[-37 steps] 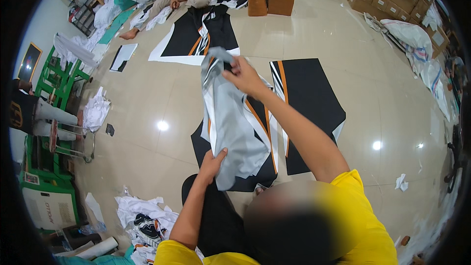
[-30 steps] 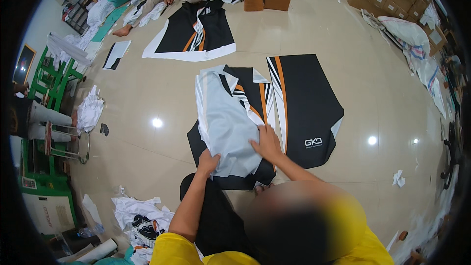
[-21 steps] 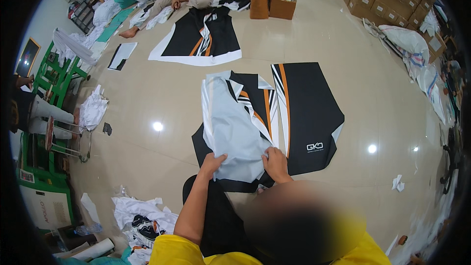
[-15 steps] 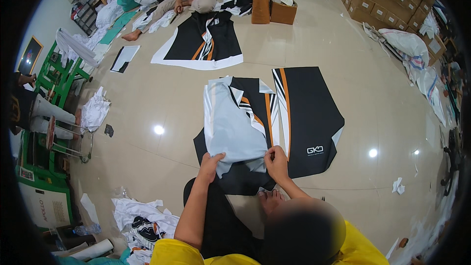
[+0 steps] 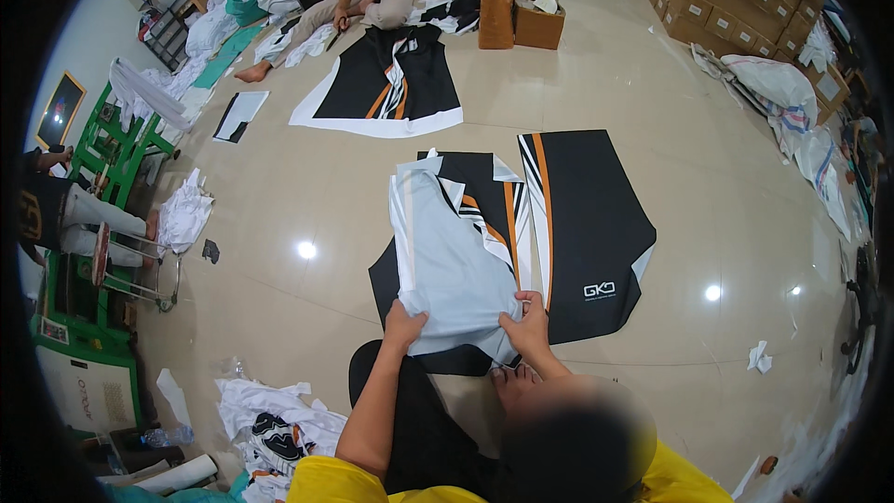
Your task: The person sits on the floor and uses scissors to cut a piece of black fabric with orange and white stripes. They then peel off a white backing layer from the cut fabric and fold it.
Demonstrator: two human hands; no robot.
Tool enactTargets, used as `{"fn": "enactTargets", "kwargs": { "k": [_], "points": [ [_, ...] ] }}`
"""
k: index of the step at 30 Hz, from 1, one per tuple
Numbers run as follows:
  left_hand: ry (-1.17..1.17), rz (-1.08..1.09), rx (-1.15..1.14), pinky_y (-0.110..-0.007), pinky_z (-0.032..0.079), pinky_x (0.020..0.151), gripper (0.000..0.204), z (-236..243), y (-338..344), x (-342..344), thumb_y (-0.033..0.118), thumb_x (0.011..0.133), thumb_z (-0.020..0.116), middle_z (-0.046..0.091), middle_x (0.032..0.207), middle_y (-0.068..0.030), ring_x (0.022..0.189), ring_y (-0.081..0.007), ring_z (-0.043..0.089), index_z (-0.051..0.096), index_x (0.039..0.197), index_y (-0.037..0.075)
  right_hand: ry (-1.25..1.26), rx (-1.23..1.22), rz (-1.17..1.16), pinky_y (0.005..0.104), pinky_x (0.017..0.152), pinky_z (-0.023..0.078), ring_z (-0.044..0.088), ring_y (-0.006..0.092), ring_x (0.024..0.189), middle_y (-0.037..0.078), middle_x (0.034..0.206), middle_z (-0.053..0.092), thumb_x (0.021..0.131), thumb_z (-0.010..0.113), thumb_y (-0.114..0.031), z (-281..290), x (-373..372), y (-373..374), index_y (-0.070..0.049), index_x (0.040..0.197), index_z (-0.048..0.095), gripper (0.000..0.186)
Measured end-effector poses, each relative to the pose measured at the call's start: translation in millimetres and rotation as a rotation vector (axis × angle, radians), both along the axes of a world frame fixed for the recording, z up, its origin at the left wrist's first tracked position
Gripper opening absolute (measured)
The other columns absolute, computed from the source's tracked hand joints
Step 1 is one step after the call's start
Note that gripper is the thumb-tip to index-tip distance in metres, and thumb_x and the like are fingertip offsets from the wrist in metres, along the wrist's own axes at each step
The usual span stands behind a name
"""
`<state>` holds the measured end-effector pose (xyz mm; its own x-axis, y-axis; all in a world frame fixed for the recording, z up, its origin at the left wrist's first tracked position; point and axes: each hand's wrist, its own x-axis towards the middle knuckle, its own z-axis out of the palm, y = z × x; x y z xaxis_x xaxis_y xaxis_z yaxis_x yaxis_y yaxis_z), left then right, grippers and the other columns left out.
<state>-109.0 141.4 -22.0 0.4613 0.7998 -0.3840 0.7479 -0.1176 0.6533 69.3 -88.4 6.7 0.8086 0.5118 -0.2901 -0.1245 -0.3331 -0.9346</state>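
Grey panel laid down; both hands grip its near edge.
The grey fabric panel (image 5: 454, 270), held up about a second earlier, now lies over the black panel (image 5: 383, 281) on the floor (image 5: 307, 317); its near edge reaches closer to the person than half a second ago. The layer appears nearly flat. The left hand (image 5: 404, 328) grips the near left corner, thumb on top; the right hand (image 5: 529, 328) pinches the near right edge, finger gap narrow.
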Motion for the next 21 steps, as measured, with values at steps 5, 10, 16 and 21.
{"fn": "enactTargets", "kwargs": {
  "k": [5,10,16,21],
  "points": [
    [0.445,-0.104,0.117,-0.052,0.050,0.106,0.114,14,-29,28,0.031,0.073,0.092,0.050,0.139,-0.0296,0.129,-0.0462,0.052,0.019,0.152,-0.008,-0.318,-0.404,0.085,0.0483,0.090,0.052,0.064,0.0399,0.105,0.021,0.116,0.064,0.077,0.082,-0.015,0,2,-19,0.000,0.126,0.051,0.060],
    [0.465,-0.041,0.062,-0.051,0.046,0.112,0.126,22,-27,30,0.033,0.068,0.096,0.032,0.150,-0.0281,0.140,-0.0471,0.036,0.014,0.156,-0.004,-0.521,-0.421,0.019,0.0490,0.104,0.043,0.049,0.0396,0.130,0.022,0.135,0.052,0.079,0.082,-0.018,-7,29,-42,-0.001,0.127,0.054,0.058],
    [0.455,-0.077,0.117,-0.052,0.047,0.110,0.123,24,-30,32,0.031,0.070,0.095,0.041,0.147,-0.0306,0.136,-0.0470,0.045,0.014,0.155,-0.003,-0.874,-0.612,-0.186,0.0580,0.116,0.030,0.040,0.0429,0.143,0.025,0.150,0.044,0.086,0.078,-0.022,-17,75,-83,0.001,0.140,0.051,0.064],
    [0.350,-0.082,0.046,-0.052,0.051,0.103,0.091,-7,-15,29,0.025,0.077,0.087,0.065,0.129,-0.0307,0.120,-0.0464,0.064,0.035,0.146,-0.004,-0.841,-0.756,-0.078,0.0637,0.124,0.013,0.020,0.0436,0.157,0.028,0.167,0.026,0.099,0.060,-0.042,-48,74,-104,0.003,0.157,0.036,0.077]
  ]
}}
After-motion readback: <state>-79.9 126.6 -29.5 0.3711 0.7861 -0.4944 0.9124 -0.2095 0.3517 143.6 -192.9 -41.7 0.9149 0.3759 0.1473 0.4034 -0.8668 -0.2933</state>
